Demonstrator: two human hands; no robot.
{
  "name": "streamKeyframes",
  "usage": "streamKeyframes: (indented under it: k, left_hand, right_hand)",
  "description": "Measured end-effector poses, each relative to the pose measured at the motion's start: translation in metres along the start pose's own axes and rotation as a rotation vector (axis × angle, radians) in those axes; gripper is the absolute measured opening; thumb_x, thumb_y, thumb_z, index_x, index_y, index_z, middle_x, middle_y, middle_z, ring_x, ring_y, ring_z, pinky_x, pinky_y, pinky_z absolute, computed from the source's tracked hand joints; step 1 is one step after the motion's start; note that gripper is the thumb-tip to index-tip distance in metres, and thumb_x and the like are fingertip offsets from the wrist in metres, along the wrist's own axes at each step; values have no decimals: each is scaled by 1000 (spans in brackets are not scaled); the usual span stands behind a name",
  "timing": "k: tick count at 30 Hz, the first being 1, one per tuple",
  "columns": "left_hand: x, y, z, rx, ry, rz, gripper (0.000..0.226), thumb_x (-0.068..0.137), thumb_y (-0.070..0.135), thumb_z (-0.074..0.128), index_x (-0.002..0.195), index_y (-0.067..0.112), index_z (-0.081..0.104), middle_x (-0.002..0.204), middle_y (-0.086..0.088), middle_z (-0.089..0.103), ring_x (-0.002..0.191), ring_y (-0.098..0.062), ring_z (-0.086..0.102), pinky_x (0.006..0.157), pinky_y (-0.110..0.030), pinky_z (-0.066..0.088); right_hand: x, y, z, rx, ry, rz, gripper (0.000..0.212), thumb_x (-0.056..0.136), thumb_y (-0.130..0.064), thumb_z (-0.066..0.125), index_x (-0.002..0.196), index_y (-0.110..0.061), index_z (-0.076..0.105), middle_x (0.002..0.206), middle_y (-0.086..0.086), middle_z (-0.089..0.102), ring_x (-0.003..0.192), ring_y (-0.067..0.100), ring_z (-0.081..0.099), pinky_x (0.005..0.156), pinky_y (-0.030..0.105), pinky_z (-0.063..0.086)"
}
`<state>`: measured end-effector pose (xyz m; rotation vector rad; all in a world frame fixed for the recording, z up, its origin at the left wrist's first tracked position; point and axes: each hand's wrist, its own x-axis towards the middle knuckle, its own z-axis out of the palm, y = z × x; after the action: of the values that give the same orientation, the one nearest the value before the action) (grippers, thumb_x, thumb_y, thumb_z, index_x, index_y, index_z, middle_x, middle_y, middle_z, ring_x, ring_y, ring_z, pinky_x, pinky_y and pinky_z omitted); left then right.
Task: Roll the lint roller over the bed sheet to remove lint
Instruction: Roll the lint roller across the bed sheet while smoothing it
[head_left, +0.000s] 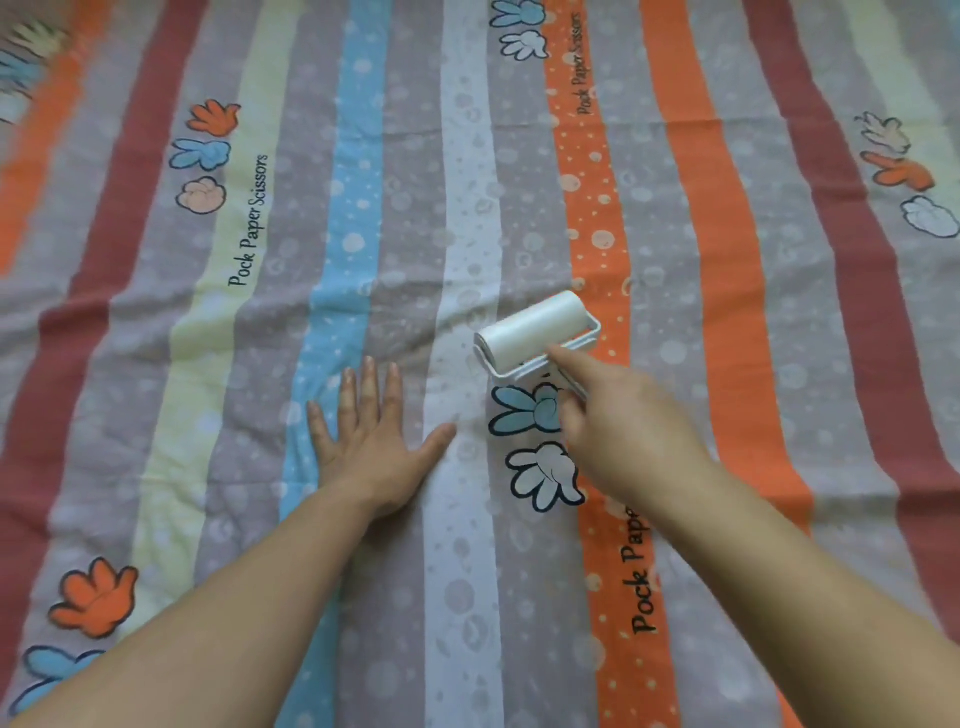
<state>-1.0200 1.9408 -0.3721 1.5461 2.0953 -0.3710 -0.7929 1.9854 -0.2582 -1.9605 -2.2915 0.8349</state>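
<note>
Striped bed sheet (415, 208) fills your view, with the lint roller (535, 330) resting just right of centre.
Your right hand (628, 436), at 5 o'clock from the lint roller, grips its handle, which is hidden beneath blurred fingers; your left hand (374, 441) lies flat, fingers spread, at 8 o'clock.

the bed sheet (410, 218) runs in lengthwise stripes of mauve-grey, dark red, orange, pale yellow, sky blue and whitish lavender, many speckled with pale bubbles and dots. cartoon glove prints (545, 475) in orange, blue, white and peach have dark outlines, beside black lettering (249, 223). the lint roller (530, 332) is plain white, frame included.
</note>
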Motion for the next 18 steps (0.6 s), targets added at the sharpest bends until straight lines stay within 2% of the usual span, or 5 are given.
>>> streamKeyframes:
  k: [3, 6, 12, 15, 18]
  left_hand:
    - [5, -1, 2, -13, -22, -13, 100, 79, 90, 3, 151, 31, -33, 154, 7, -47, 141, -16, -45, 114, -58, -26]
    - [11, -3, 4, -13, -73, -12, 99, 75, 90, -1, 143, 31, -43, 151, 7, -51, 139, -17, -47, 114, -58, -26]
    - [16, -8, 6, -18, -81, 24, 92, 77, 90, -1, 131, 36, -52, 144, 9, -58, 134, -16, -53, 111, -57, -32]
    - [15, -8, 11, -23, -58, 34, 92, 77, 90, -1, 133, 36, -50, 146, 9, -56, 135, -15, -52, 111, -57, -31]
    - [14, -9, 12, -24, 4, 47, 94, 81, 87, 4, 145, 33, -39, 153, 8, -49, 140, -16, -47, 112, -56, -30]
  right_hand:
    - [45, -26, 31, -34, -63, 3, 53, 93, -14, 44, 141, -35, 36, 120, 6, 55, 104, 31, 57, 67, 36, 39]
    - [63, -37, 44, -69, -105, 30, 61, 89, -8, 44, 143, -32, 30, 112, 9, 54, 97, 32, 58, 63, 34, 37]
    - [50, -19, 44, -92, -97, -1, 45, 92, -14, 44, 135, -28, 41, 107, 7, 59, 93, 30, 57, 63, 33, 40]
    - [28, -7, 45, -94, -97, 3, 44, 92, -15, 43, 133, -30, 43, 105, 7, 60, 91, 31, 58, 66, 36, 45]
    - [5, 6, 48, -115, -75, -6, 43, 93, -18, 42, 134, -31, 43, 109, 7, 61, 95, 32, 58, 70, 37, 43]
